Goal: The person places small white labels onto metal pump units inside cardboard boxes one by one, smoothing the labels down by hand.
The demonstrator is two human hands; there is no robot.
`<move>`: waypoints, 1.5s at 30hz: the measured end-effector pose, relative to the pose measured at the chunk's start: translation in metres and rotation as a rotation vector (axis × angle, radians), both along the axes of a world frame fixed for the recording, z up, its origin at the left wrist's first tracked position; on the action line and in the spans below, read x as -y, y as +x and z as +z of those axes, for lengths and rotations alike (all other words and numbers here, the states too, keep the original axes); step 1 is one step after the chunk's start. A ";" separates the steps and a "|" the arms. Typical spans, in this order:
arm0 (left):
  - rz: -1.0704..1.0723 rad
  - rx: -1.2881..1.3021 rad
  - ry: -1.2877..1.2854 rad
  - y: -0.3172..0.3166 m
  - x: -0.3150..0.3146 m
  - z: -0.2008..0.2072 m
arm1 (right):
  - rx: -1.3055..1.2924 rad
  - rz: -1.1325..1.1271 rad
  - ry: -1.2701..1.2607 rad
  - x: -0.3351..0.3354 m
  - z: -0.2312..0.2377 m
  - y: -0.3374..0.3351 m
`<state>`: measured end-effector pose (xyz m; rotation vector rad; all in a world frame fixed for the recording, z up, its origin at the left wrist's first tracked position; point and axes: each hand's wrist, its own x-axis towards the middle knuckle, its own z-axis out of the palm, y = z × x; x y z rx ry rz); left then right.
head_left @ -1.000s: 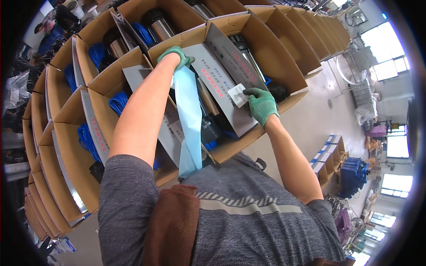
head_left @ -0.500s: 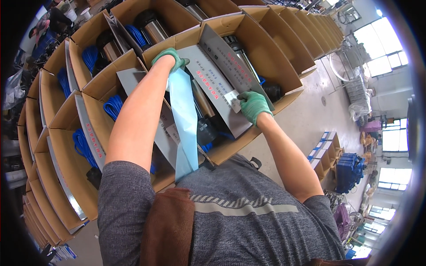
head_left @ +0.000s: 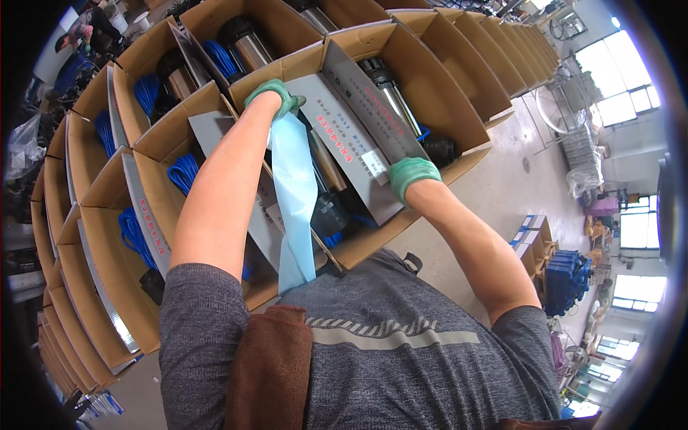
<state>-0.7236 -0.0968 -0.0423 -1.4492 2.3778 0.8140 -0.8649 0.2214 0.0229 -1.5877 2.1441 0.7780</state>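
My left hand (head_left: pixel 271 97), in a green glove, is closed on the upper end of a light blue paper strip (head_left: pixel 294 183). The strip hangs down to my shirt. My right hand (head_left: pixel 414 175), also gloved in green, is curled over the near end of a folded grey printed cardboard panel (head_left: pixel 337 122); its fingertips are mostly hidden. Close by the right hand, a small white label (head_left: pixel 374 163) lies on the panel. Steel-bodied cylindrical pumps with black ends lie on both sides: one pump (head_left: pixel 390 97) to the right, another pump (head_left: pixel 330 211) partly under the strip.
Open brown cartons (head_left: pixel 430 61) stand in tight rows around me, with upright walls between them. Several contain pumps and coiled blue cables (head_left: pixel 183 172). Blue stacked crates (head_left: pixel 567 281) stand on the floor at right. A person (head_left: pixel 89 32) is at far upper left.
My right hand has drawn back slightly toward me, off the white label to the panel's near end. The left hand stays in place; the blue strip has shifted a little.
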 end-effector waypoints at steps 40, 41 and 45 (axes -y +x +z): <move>0.167 -1.191 -0.303 0.099 -0.239 0.204 | 1.796 0.125 -1.078 0.053 0.121 0.034; 0.202 -1.264 -0.238 0.101 -0.239 0.205 | 1.772 0.136 -1.048 0.052 0.122 0.035; 0.383 -1.516 0.140 0.106 -0.238 0.210 | 1.810 0.106 -0.880 0.049 0.124 0.036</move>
